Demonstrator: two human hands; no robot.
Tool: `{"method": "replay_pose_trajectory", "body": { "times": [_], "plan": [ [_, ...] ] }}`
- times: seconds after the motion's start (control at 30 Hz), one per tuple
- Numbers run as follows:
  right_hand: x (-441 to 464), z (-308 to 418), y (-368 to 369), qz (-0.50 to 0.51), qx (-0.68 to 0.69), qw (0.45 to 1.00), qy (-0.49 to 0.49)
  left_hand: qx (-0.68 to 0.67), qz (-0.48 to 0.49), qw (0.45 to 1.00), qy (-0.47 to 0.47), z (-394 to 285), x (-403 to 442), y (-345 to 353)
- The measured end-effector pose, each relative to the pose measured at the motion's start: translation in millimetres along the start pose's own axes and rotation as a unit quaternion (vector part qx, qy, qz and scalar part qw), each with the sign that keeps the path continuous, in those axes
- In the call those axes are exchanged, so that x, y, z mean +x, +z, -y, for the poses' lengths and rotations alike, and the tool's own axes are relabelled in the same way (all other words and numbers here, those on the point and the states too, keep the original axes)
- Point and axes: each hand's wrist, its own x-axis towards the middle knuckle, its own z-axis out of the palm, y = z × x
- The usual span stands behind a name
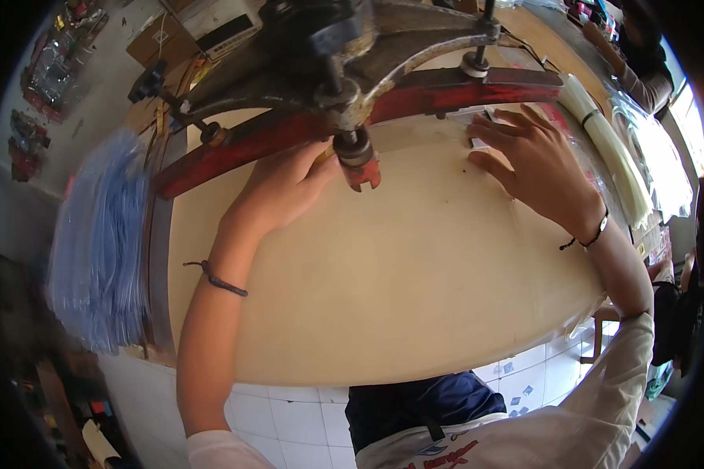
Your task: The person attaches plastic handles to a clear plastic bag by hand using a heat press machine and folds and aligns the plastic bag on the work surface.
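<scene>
A large tan sheet [399, 297] covers the work surface beneath a press [352, 102] with a red crossbar [461, 90]. My left hand [285, 187] rests near the middle of the press, beside its red notched tip [361, 173]. The crossbar and the tip hide most of its fingers, and a bit of yellow shows by the thumb; what it is, I cannot make out. Over the sheet's right side, my right hand [540, 164] has its fingers spread, by a small greyish piece [479, 141] near the crossbar.
A thick stack of bluish clear plastic bags [102, 250] hangs at the left edge. To the right lie a tied pale bundle [614, 148] and more clear plastic [653, 156]. Cardboard boxes [163, 43] stand behind. Another person [641, 66] is at the far right table.
</scene>
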Motion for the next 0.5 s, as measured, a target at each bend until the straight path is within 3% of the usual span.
{"method": "replay_pose_trajectory", "body": {
  "times": [0.07,0.17,0.27,0.37,0.5],
  "plan": [
    [0.4,-7.9,3.0,-0.006,0.007,0.999,-0.033,-0.014,0.016,1.000,-0.017,-8.8,-0.9,-4.0],
    [-4.6,-10.2,-4.1,-0.001,0.085,0.996,0.009,-0.005,0.023,0.999,-0.044,-12.3,-1.8,-5.5],
    [-7.2,-16.2,-12.4,-0.018,0.046,0.997,0.054,-0.012,0.002,1.000,-0.005,-7.6,-2.6,-3.8],
    [-6.0,-21.5,-18.8,0.050,0.069,0.994,0.071,-0.018,0.000,1.000,-0.003,-1.4,-1.4,-1.7],
    [-6.6,-18.7,-10.8,0.050,0.095,0.992,0.065,0.031,-0.030,0.999,0.021,-5.2,-4.7,0.2]
  ]
}}
